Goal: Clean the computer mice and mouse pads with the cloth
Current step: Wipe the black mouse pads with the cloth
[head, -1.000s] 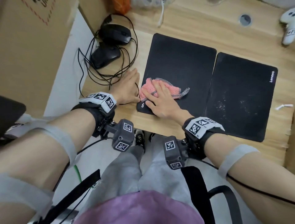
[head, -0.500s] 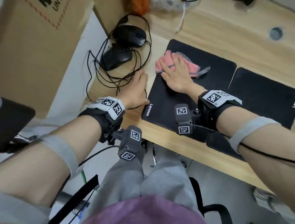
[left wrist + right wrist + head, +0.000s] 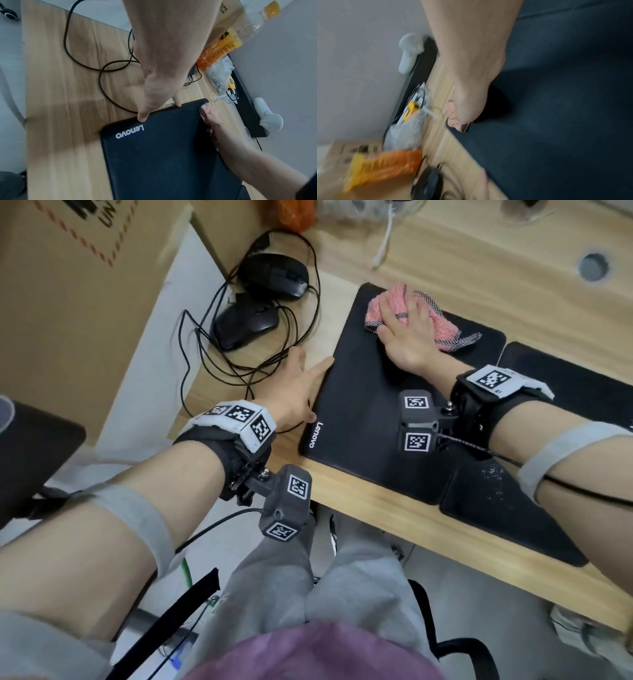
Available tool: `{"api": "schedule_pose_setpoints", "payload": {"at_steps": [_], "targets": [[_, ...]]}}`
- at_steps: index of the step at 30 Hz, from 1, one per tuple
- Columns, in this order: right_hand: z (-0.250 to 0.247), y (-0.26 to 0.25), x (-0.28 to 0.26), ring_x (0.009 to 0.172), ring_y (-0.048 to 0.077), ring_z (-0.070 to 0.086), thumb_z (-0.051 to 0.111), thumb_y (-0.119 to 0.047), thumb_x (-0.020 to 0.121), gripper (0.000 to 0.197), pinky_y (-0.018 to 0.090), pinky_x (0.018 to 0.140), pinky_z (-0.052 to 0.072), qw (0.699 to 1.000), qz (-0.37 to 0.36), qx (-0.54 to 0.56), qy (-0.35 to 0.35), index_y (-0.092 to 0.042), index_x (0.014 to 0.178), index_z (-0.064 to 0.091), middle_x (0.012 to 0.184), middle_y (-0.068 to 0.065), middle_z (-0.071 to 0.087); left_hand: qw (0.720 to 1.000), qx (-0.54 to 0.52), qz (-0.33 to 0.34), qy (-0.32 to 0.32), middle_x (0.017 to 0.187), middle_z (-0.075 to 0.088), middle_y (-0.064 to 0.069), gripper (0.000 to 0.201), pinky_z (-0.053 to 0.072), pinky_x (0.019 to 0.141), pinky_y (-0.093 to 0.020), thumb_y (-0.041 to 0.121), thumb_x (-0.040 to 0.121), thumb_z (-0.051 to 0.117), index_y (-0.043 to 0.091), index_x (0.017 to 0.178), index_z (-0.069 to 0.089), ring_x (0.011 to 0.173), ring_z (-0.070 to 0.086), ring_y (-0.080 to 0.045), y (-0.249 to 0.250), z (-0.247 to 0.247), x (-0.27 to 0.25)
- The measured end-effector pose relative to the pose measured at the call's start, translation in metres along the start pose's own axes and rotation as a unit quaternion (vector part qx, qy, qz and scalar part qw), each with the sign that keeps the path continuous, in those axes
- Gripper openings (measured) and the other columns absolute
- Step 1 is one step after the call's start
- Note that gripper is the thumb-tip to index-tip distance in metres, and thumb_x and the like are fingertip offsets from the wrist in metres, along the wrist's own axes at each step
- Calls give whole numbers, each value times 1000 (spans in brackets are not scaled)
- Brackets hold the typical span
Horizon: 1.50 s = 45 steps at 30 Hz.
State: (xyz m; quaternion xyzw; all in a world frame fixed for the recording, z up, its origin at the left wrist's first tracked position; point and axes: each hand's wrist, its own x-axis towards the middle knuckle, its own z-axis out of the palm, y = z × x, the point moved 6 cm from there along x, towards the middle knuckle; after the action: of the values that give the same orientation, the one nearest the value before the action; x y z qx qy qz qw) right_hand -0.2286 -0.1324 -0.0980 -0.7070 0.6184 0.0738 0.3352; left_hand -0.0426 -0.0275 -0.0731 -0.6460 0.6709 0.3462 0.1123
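Pink cloth [image 3: 442, 328], crumpled, mesh-edged, atop black Lenovo mouse pad [image 3: 370, 419]

Black wrist straps [image 3: 239, 453] with white coded tags, grey forearm bands, grey trousers, purple top.

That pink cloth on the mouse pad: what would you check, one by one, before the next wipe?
1. Pink cloth under the right hand, fingers flat on it: ok.
2. Cloth on the left mouse pad, at its far corner: ok.
3. Left hand touching that pad's left edge, thumb and a fingertip on the rim: ok.
4. Mouse cables off the pad: ok.
5. Right mouse pad clean: not ok, white specks near its front.
6. Two mice wiped: cannot tell; they sit untouched by either hand at the desk's left.
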Motion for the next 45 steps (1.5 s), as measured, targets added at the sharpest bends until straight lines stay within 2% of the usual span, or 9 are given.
{"api": "schedule_pose_setpoints", "payload": {"at_steps": [9,13,16,19,25,30,34,40,45], "targets": [[24,72,-90,148,37,-9,33,-37,103,57,46,119,-4,989,129,11,69,-31,155,11,162,18,-9,999,31,20,17,154,14,-5,83,45,97,-41,28,80,76,31,148,29,137,33,-25,-4,-1,-5],[75,-3,-116,148,34,-14,34,-39,102,58,46,117,-9,998,27,21,46,-36,155,10,162,11,-14,998,-16,61,18,151,26,-6,61,41,103,-43,5,85,51,15,144,36,131,42,-31,-3,-2,-11],[114,-55,-136,148,30,-19,33,-40,103,56,45,119,-11,998,-67,6,-2,-36,154,10,162,6,-17,997,-31,71,16,154,28,-8,65,31,109,-33,3,88,47,14,150,30,139,33,-27,-1,0,-16],[130,-68,-152,148,25,-19,32,-39,104,53,39,118,-13,995,-95,10,-41,-35,154,16,163,4,-14,998,5,63,0,153,29,-9,65,33,111,-39,10,87,50,17,149,33,139,33,-27,1,4,-18],[123,0,-200,149,23,-16,32,-31,105,49,38,119,-10,996,-65,39,-46,-38,152,19,163,0,-11,996,70,45,46,144,36,-10,53,39,105,-46,16,84,53,10,136,45,131,40,-33,24,3,-12],[113,69,-234,149,24,-17,33,-28,105,53,35,117,-11,996,43,77,3,-39,153,14,163,2,-13,991,86,87,53,159,15,-8,62,24,116,-44,21,88,54,10,145,33,147,12,-24,52,18,-8],[119,62,-228,148,29,-18,34,-36,103,54,43,119,-10,993,77,87,21,-39,153,15,163,5,-14,987,95,122,44,160,16,-10,63,19,119,-42,20,89,55,11,147,33,149,7,-26,74,27,-7],[110,58,-223,148,27,-18,33,-34,104,53,40,118,-9,996,9,86,-26,-36,154,14,163,3,-12,986,69,151,24,159,17,-13,62,14,118,-36,14,89,55,6,146,34,148,9,-26,109,25,0],[91,110,-236,150,25,-13,36,-27,105,53,36,118,-8,994,14,104,21,-34,153,17,164,4,-7,988,57,142,18,159,14,-8,60,26,113,-39,16,90,53,11,147,34,147,13,-23,151,27,14]]}}
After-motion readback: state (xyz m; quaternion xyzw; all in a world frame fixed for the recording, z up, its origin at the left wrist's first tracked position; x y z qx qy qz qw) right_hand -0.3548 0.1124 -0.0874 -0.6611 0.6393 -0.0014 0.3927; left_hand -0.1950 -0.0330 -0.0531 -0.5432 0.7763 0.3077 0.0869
